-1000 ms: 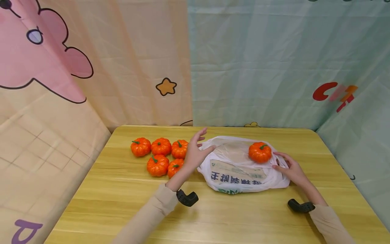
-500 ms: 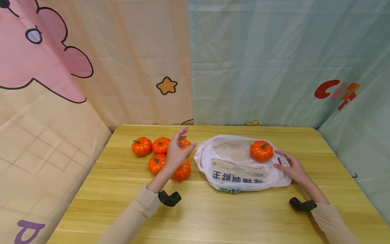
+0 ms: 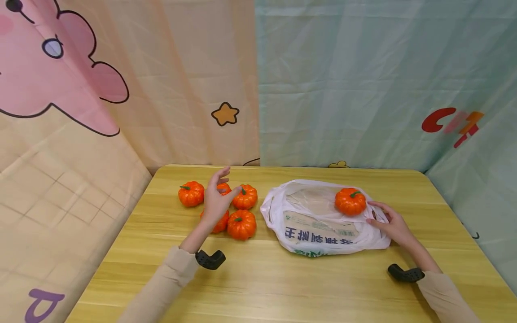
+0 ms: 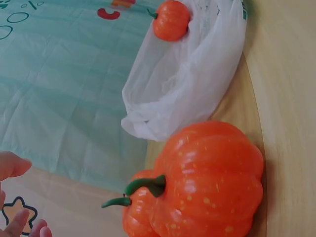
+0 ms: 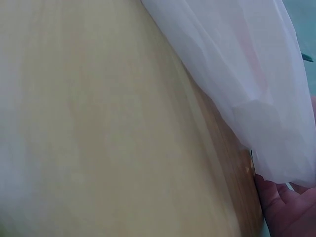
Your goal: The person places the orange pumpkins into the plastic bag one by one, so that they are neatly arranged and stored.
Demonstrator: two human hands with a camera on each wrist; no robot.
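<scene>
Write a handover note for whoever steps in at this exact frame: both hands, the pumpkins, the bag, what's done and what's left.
Left hand: open, fingers spread, over the loose pumpkins at table left; it holds nothing.
Right hand: rests on the bag at its right edge; whether it grips the plastic cannot be told.
Done: one pumpkin is at the bag.
Left: five loose pumpkins beside the bag; one is partly hidden by the left hand.

Left hand point(image 3: 215, 202) raised, fingers spread; right hand point(image 3: 391, 224) low, flat.
</scene>
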